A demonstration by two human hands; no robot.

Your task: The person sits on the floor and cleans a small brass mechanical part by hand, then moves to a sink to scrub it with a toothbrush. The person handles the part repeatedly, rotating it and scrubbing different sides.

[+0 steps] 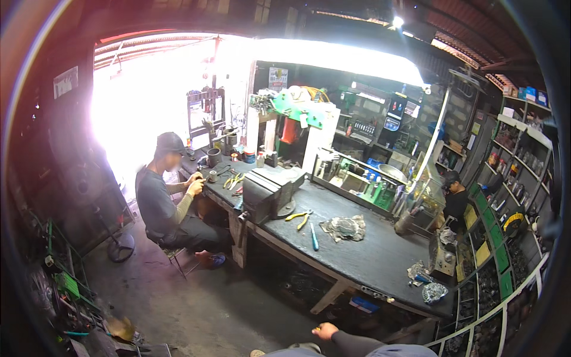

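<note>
At the bottom edge my right hand [326, 331], below a dark sleeve, is closed around a small yellow object [317, 329], too small to make out. My left hand is out of view. Beyond my hand stands a long dark-topped workbench [383, 263]. On it lie yellow-handled pliers [298, 217], a tool with a blue handle [314, 236] and a crumpled dirty rag [343, 228]. A large bench vise [267, 194] is mounted at the front edge. Near the right end rests a round finned metal housing [434, 292], beside another rag [418, 270].
A seated co-worker [167, 201] handles a small part at the bench's left end. Another person [454, 196] is at the far right. A green press [299, 107] stands behind the bench. Parts shelving [495, 241] lines the right; metal scrap [67, 285] lies left.
</note>
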